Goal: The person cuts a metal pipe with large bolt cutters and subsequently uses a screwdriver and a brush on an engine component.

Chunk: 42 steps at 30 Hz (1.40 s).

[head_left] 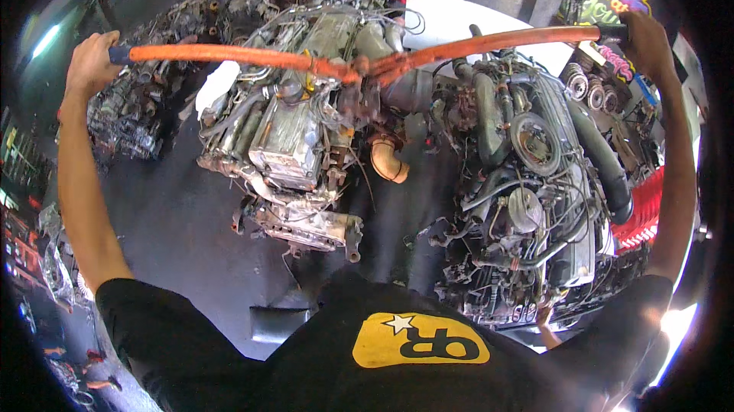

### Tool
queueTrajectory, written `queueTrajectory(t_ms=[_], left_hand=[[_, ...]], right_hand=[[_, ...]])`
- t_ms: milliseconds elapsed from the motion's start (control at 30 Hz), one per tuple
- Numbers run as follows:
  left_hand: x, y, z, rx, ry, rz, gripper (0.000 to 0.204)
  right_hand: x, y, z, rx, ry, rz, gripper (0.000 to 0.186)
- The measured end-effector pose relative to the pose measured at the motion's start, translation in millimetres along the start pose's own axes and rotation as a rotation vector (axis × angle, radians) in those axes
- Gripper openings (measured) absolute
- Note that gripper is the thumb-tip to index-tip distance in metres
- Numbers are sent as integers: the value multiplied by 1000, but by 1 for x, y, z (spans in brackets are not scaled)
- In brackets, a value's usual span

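Observation:
A large pair of bolt cutters spans the view with its two long orange handles [222, 53] spread wide apart. My left hand [92, 64] is closed round the dark grip at the left handle's end. At the far right, my right hand [648, 41] wraps the end of the other handle; its fingers are partly turned away. The handles meet at the dark cutter head [361, 100], which is blurred and lies against the side of a greasy engine [287, 144]. What sits between the jaws cannot be made out. Just below the head is a tan elbow pipe [390, 163].
Another engine [527, 183] with a round pulley and thick dark hoses stands at right. More dirty engine parts [130, 118] line the left. A white panel [451, 18] lies behind, with loose pulleys [592, 91] and a red ribbed part [641, 209] at right. Dark floor [176, 221] runs between.

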State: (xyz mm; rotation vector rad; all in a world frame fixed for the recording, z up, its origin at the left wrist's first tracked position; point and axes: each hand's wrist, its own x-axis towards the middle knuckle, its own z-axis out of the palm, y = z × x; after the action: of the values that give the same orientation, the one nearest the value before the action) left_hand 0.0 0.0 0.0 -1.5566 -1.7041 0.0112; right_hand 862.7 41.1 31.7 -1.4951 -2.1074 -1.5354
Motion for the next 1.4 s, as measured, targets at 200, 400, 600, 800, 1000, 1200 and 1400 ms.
queueTrajectory(t_ms=[200,400,600,800,1000,1200,1400], left_hand=[[61,72,76,-97,139,74,40],[153,136,191,-127,-137,109,33],[211,155,274,-237,-91,217,36],[228,179,315,-239,-249,250,41],[226,185,308,-222,-144,287,41],[232,170,277,-149,-185,287,44],[228,190,265,-129,-413,227,40]], right_hand=[[41,-64,112,38,-187,224,34],[84,-146,196,35,-365,141,16],[119,-152,254,-18,-462,154,13],[149,-186,297,3,-477,41,14],[180,-171,359,75,-416,-3,13],[187,-173,393,171,-298,-56,13],[189,-183,431,185,-396,-86,12]])
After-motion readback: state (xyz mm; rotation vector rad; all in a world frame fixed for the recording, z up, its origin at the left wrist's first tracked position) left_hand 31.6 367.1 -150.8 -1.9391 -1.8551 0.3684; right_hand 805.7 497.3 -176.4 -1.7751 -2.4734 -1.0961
